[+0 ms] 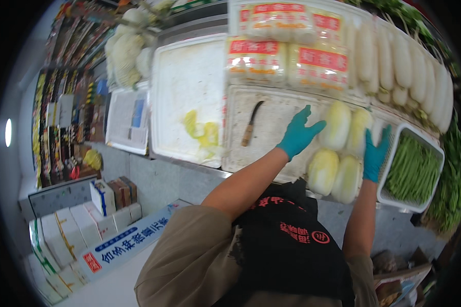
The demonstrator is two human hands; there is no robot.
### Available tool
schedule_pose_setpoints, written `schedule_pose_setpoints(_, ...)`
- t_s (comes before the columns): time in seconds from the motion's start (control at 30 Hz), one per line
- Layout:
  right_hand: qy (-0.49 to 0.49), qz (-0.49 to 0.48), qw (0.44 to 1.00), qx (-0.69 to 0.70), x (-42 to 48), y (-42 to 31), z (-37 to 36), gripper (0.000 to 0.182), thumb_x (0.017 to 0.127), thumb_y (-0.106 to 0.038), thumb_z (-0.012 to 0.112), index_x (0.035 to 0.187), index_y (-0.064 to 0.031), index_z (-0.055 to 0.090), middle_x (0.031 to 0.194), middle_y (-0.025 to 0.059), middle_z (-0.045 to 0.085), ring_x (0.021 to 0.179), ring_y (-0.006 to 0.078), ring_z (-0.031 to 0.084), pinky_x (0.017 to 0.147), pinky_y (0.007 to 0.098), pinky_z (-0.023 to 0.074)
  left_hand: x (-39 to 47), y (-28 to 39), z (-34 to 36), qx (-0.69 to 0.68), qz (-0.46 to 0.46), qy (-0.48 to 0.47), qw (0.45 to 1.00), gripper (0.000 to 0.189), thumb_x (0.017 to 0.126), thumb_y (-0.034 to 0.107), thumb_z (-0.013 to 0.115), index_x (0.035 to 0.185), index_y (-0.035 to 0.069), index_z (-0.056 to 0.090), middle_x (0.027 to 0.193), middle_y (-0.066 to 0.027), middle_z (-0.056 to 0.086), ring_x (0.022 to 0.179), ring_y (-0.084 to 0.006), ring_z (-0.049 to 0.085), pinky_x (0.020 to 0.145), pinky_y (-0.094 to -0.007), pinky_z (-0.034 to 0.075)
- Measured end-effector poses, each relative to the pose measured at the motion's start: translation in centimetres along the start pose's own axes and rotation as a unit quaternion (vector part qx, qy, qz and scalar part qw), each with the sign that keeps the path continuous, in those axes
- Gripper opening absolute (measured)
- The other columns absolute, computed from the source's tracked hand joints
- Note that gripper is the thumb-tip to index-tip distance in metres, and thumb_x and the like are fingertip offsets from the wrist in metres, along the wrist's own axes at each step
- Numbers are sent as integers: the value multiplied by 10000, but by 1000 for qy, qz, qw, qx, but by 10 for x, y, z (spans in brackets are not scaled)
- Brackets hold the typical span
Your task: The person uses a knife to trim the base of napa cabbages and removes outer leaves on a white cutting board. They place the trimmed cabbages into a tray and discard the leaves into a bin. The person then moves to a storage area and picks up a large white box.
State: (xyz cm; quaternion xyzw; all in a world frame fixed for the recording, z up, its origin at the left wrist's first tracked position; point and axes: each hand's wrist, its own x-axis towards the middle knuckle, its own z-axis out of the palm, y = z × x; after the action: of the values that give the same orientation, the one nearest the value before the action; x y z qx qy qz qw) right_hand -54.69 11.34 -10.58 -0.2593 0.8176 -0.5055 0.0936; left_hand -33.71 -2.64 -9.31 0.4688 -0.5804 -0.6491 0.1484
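Note:
My left hand (299,132), in a teal glove, is spread above the white foam tray (271,157), left of the napa cabbages (336,124), and holds nothing. My right hand (376,153), gloved alike, is beside the right-hand cabbages with thumb and fingers apart; whether it touches one I cannot tell. Several pale yellow-green cabbages lie in two rows between my hands. A curved knife (251,124) with a wooden handle rests on the tray's left part. Right of my right hand stands a white plastic basket (440,165) of green beans (413,169).
Packaged vegetables (322,63) with red-printed wrap and white radishes (401,57) lie behind the tray. Loose yellow leaves (203,134) are on another foam tray (190,57) to the left. Leafy greens (449,188) border the basket. Netted vegetables (126,53) and foam boxes (65,234) are farther left.

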Motion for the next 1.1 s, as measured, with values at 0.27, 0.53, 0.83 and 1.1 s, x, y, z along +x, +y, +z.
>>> schedule_pose_setpoints(0.27,-266,91,947,153,-112,-133,48,325,880,-67,566,1206,-64,565,1009,37,620,881,85,565,795,233,441,-48,-150,-337,131,-27,507,851,775,667,373,779,1205,-86,462,1196,-223,516,1060,-301,528,901,-365,427)
schedule_pose_setpoints(0.53,-466,85,880,28,-241,-152,175,344,829,-182,620,1156,-79,595,882,84,634,794,148,597,733,277,474,-37,-184,-348,40,-160,417,894,476,653,240,774,984,-43,582,903,-143,640,745,-197,600,702,-333,490)
schedule_pose_setpoints(0.83,-435,58,896,-62,-305,-174,239,417,815,-295,626,1145,-43,588,939,121,645,860,229,619,784,333,480,-56,-145,-376,378,70,-37,923,417,633,224,717,998,45,625,1189,-139,551,1141,-304,487,926,-400,420)
schedule_pose_setpoints(1.1,-329,119,931,-100,-310,-162,220,416,814,-322,626,1114,-37,594,930,152,645,836,260,629,771,346,490,-58,-157,-328,570,184,-55,799,950,644,265,730,1416,51,219,1470,-187,168,1341,-436,162,1046,-562,215)
